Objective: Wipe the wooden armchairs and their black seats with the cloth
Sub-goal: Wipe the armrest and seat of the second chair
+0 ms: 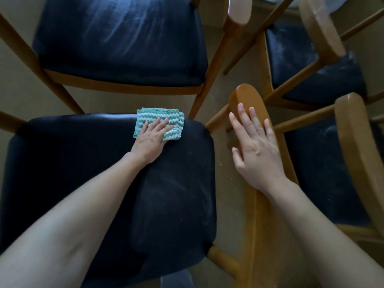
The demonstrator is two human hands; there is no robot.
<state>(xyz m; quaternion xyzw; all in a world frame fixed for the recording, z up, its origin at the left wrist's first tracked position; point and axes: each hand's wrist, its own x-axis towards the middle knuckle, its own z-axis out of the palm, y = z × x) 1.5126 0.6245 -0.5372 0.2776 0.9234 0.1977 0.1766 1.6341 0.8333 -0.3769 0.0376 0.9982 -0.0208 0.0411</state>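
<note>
Head view looks straight down on the near armchair, and I've got the left hand (152, 140) pressed flat on the cloth (175, 121), its fingers (160, 124) straight and spread, nothing curled round the fabric. That green-and-white cloth lies folded at the far right corner of the near black seat (62, 152), just inside the edge. Over on the right, the right hand (256, 150) lies open on the wooden armrest (247, 96). Its fingers (241, 113) are straight along the wood and hold nothing; I read it as bracing.

So I call this the seat-wiping step on the near chair. Pale dust smears and specks show along the seat's right edge and toward its near right corner, so I judge this seat only partly done. The next move calls for flat, even pressure, drawing the cloth back along that right edge to the near corner. The armrest comes after, and the right hand must lift clear for that. Grey streaks cover the far seat (120, 38) and the right-hand seats (311, 69), so plenty of the job remains.
</note>
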